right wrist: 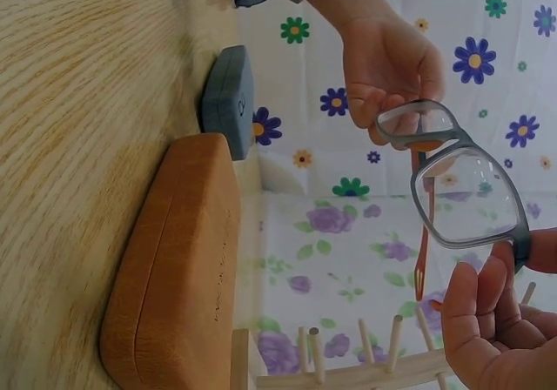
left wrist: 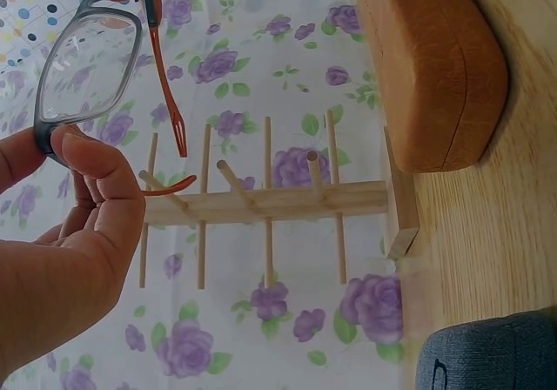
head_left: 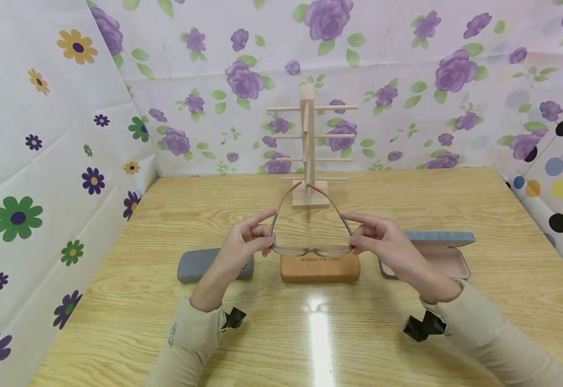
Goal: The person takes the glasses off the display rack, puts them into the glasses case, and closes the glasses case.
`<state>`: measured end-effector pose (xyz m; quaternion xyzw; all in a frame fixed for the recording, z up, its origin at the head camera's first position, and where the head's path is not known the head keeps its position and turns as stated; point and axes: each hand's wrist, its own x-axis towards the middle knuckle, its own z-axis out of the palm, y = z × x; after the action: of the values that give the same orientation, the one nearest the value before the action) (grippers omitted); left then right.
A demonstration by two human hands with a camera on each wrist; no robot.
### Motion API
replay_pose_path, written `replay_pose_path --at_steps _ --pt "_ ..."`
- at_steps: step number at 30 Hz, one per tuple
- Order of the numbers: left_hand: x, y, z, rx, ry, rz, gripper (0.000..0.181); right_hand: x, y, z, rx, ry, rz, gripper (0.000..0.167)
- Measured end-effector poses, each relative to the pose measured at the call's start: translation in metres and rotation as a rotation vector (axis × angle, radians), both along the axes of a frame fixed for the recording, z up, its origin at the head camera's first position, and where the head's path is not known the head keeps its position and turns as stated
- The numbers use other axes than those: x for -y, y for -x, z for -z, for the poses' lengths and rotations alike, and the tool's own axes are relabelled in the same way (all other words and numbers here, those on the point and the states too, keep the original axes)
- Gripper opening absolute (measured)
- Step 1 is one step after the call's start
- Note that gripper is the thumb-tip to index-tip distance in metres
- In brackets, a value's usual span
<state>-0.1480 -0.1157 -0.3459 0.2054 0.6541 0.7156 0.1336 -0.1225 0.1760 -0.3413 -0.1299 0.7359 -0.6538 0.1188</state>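
Note:
A pair of eyeglasses (head_left: 313, 251) with a grey frame and orange temple tips is held up above the table, its temples spread and pointing away. My left hand (head_left: 243, 242) pinches the left hinge corner between thumb and fingers. At the opposite corner, my right hand (head_left: 383, 242) grips the frame the same way. Beneath the lenses lies a shut brown glasses case (head_left: 320, 269). In the left wrist view the orange temple tips show beyond the left hand (left wrist: 87, 190). The right wrist view shows both lenses and the right hand (right wrist: 496, 320).
A wooden display rack (head_left: 307, 140) with several pegs stands at the back. One grey-blue case (head_left: 196, 264) lies shut at left, partly behind the left hand. An opened case (head_left: 448, 262) with a blue lid sits at right. Floral sheets (head_left: 243, 129) hang behind the table.

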Motion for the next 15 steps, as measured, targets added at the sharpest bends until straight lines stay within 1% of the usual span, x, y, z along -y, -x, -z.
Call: replay_pose_path --at_steps 9,15 --pt "-0.0001 0.0012 0.0023 0.009 0.014 -0.002 0.054 -0.0015 0.0011 0.0014 -0.02 -0.01 -0.025 0.05" --pt "0.0003 0.0009 0.0016 0.006 0.012 0.003 0.054 -0.0015 0.0017 0.0008 -0.016 -0.037 -0.034 0.049"
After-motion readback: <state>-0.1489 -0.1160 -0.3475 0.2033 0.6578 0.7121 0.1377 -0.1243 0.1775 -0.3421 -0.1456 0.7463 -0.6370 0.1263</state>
